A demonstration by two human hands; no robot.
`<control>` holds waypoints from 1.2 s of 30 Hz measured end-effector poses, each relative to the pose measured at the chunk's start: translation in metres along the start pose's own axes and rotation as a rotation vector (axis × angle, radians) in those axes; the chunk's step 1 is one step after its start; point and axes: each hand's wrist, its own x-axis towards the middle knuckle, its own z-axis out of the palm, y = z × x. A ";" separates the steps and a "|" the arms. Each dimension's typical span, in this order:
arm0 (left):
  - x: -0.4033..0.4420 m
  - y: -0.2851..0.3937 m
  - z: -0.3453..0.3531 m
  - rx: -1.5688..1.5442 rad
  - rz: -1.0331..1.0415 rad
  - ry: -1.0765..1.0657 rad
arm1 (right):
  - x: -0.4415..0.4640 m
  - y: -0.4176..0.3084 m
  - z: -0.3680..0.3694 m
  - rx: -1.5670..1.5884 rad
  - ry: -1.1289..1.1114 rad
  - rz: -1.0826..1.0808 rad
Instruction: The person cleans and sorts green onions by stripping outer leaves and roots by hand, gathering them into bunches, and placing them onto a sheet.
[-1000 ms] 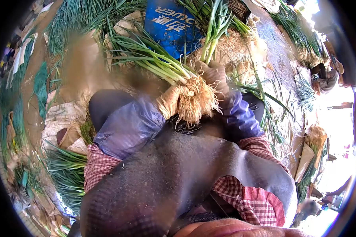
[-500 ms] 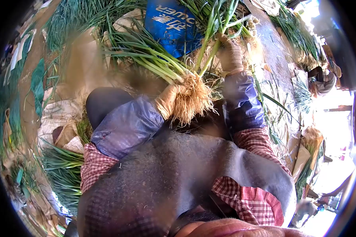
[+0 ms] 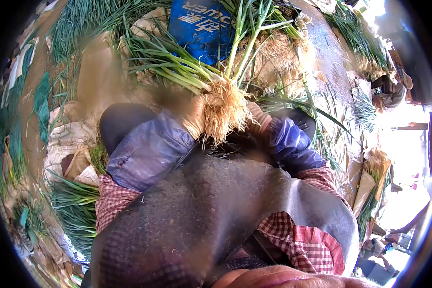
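Note:
A bunch of green onions [image 3: 197,72] with long pale roots [image 3: 224,111] is held in front of my lap. My left hand [image 3: 195,114], in a tan glove, is closed around the bunch at its root end. Most stalks lean to the upper left, while a couple of thick ones [image 3: 244,56] rise apart to the upper right. My right hand [image 3: 259,116], also gloved, is at the right side of the roots. Its fingers are hidden behind them, so their grip does not show.
A blue bag with white lettering [image 3: 201,30] lies beyond the bunch. Piles of green onions [image 3: 93,33] spread at the far left, with another heap [image 3: 74,204] by my left side. More roots [image 3: 278,60] lie to the right. Another person [image 3: 391,93] is at the far right.
My right hand has let go of the upright stalks and come down toward me to the roots. The bunch in my left hand has shifted slightly left.

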 end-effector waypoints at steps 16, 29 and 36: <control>0.002 -0.004 0.001 -0.068 -0.091 -0.158 | 0.148 -0.054 -0.111 1.485 0.577 0.466; 0.007 -0.007 -0.003 -0.073 -0.106 -0.209 | 0.078 -0.036 -0.065 1.004 0.297 0.629; 0.002 -0.003 0.003 0.009 -0.005 -0.124 | 0.034 -0.013 -0.033 0.878 0.082 0.419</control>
